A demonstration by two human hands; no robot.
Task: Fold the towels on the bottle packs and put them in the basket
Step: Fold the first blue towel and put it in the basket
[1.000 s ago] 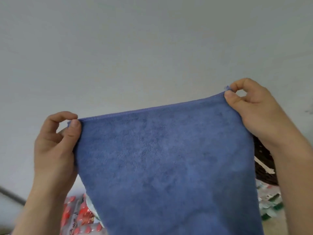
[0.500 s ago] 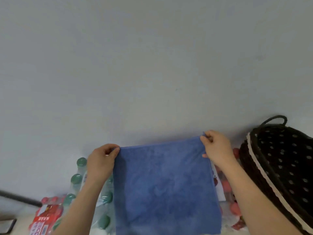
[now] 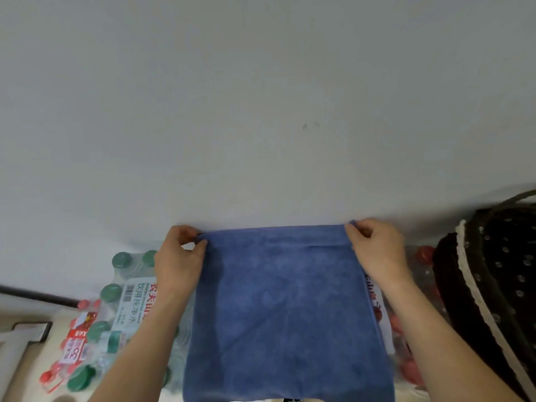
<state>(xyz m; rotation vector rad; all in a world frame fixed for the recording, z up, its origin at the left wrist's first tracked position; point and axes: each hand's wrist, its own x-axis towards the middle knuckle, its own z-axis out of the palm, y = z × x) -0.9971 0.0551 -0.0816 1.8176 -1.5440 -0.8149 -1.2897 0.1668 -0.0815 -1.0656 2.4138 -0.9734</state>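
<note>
The blue towel (image 3: 287, 309) has come down and now lies spread over the bottle packs (image 3: 130, 300), running from the near edge up to the hands. The left hand (image 3: 178, 256) and right hand (image 3: 377, 250) each pinch a far corner. The dark basket (image 3: 493, 271) stands just right of the right hand.

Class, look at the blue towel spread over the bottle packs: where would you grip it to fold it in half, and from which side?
Probably its two far corners, pinched from the outer sides, as the left hand and right hand do now. The towel lies flat, far edge at the wall, so those corners can be drawn toward you.
</note>
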